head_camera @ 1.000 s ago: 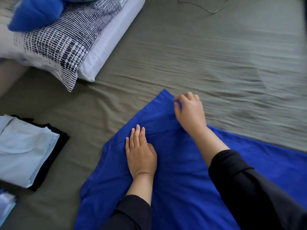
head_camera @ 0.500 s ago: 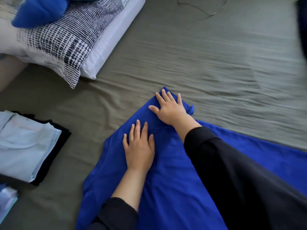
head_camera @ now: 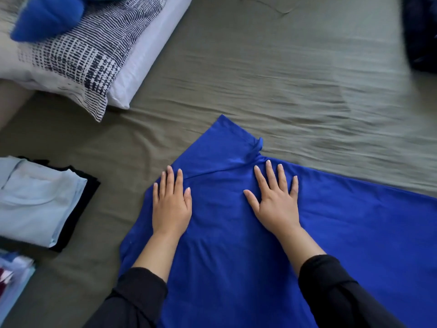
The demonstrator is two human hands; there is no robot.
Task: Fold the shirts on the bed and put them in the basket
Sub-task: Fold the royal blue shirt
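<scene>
A bright blue shirt (head_camera: 236, 245) lies spread on the olive bed sheet (head_camera: 272, 79), one sleeve folded in across its top. My left hand (head_camera: 171, 204) presses flat on the shirt near its left edge, fingers straight. My right hand (head_camera: 275, 200) lies flat with spread fingers just below the folded sleeve's small bunched tip (head_camera: 256, 146). A folded light blue shirt (head_camera: 35, 200) rests on a folded black one (head_camera: 80, 209) at the left. No basket is in view.
A patterned black-and-white pillow (head_camera: 78, 50) on a white pillow (head_camera: 151, 50) sits top left, with a blue plush thing (head_camera: 45, 17) on it. Dark fabric (head_camera: 421, 31) shows at the top right edge. Mixed folded cloth (head_camera: 11, 278) lies at the lower left edge.
My right hand let go of the sleeve it was pinching, flattened on it, then slid down and right across the shirt. My left hand stayed pressed flat near the left edge.
</scene>
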